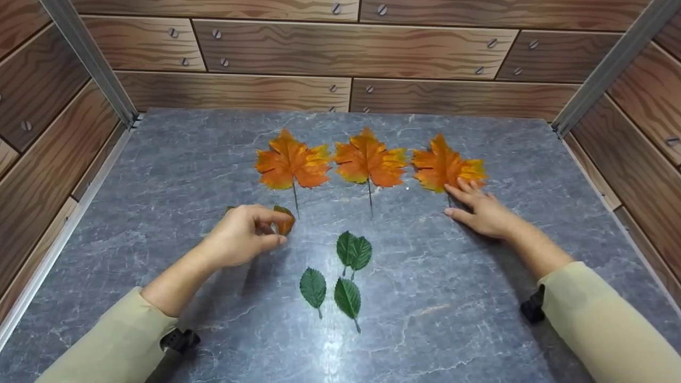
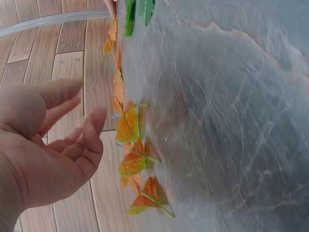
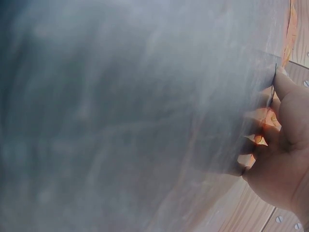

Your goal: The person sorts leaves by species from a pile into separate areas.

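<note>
Three orange maple leaves with dark stems lie in a row: the left leaf [image 1: 290, 162], the middle leaf [image 1: 368, 162] and the right leaf [image 1: 440, 165]. My right hand [image 1: 485, 213] touches the lower edge of the right one with fingers extended, thumb by its stem. Close to a small orange-brown leaf [image 1: 286, 219], my left hand [image 1: 242, 236] hovers with thumb and fingers apart and holds nothing. In the left wrist view, small yellow-orange leaves [image 2: 128, 124] lie in a line past the fingers. From the head, my left hand hides part of this group.
Several green leaves lie nearer to me on the grey marbled tabletop [image 1: 425, 330], among them a single leaf [image 1: 313, 287] and an overlapping pair [image 1: 354, 250]. Wood-patterned panels [image 1: 340, 48] enclose the back and sides, with metal posts [image 1: 88, 58] at the corners.
</note>
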Tool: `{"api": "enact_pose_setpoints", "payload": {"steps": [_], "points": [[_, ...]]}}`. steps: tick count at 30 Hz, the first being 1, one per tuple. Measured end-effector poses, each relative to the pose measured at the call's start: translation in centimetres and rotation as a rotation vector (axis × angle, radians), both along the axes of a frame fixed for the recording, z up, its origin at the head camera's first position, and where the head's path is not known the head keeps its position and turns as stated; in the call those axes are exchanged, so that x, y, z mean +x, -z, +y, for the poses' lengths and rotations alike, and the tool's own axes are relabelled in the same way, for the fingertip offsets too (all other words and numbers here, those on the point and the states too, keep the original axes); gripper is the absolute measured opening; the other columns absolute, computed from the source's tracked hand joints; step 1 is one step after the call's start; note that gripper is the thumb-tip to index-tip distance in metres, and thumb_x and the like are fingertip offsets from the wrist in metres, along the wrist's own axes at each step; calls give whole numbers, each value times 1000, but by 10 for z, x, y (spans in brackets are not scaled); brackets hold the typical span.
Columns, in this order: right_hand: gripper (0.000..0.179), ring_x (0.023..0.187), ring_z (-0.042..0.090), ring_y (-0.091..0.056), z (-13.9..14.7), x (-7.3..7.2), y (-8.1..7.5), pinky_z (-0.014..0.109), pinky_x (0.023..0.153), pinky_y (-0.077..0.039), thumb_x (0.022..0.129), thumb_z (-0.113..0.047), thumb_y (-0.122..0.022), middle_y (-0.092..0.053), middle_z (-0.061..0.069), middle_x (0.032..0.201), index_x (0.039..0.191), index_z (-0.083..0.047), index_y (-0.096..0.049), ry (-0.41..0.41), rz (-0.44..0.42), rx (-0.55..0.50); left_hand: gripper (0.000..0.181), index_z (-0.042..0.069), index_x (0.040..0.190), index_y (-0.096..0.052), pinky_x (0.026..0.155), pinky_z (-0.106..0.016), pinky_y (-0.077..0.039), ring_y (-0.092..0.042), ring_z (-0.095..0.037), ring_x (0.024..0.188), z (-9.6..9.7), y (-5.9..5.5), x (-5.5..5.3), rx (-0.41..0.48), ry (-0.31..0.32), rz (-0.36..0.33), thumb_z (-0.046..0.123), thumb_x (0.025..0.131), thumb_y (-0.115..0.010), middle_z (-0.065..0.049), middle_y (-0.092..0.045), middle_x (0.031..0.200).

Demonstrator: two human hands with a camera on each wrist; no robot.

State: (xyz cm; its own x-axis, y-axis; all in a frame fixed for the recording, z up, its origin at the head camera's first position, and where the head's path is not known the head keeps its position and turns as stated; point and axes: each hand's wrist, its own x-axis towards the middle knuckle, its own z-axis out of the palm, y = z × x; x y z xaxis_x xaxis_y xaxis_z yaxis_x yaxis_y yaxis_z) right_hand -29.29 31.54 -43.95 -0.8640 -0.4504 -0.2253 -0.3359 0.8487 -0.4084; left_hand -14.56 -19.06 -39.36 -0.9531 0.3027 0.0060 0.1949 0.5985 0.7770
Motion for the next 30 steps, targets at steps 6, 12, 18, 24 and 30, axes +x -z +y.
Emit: {"api": "enact_pose_setpoints", "payload": {"steps": [6,12,18,24,30], "points": [[78,159,50,6,0,0,1,73,121,2,110,-54,-51,-2,26,174,170,-11,-26,9,-2,-1,38,4,129,-76,74,-32,-61,-71,-19,96,15,5,5,11,78,-40,11,92,-83,-12,-76,122],[79,159,49,7,0,-1,1,74,121,2,109,-56,-50,-1,24,175,170,-12,-25,16,-11,1,41,0,127,-76,76,-31,-61,-73,-16,90,31,20,13,-40,154,-82,14,89,-85,-13,-77,115],[79,158,50,7,0,-1,0,74,121,2,109,-55,-50,-2,25,174,170,-12,-25,13,-10,0,41,0,125,-77,84,-39,-61,-74,-19,94,37,27,16,-63,163,-73,16,88,-88,-11,-77,111],[77,158,50,5,0,-1,0,73,121,2,110,-54,-51,-3,26,174,170,-11,-26,8,3,0,44,1,122,-78,82,-38,-57,-66,-21,90,40,33,16,-107,168,-20,19,84,-91,-9,-73,110],[78,158,50,5,0,0,1,74,121,2,110,-54,-51,-3,25,174,170,-11,-26,11,2,-3,48,6,121,-79,83,-41,-50,-56,-20,91,44,37,19,-181,169,14,22,79,-95,-8,-66,115]]}}
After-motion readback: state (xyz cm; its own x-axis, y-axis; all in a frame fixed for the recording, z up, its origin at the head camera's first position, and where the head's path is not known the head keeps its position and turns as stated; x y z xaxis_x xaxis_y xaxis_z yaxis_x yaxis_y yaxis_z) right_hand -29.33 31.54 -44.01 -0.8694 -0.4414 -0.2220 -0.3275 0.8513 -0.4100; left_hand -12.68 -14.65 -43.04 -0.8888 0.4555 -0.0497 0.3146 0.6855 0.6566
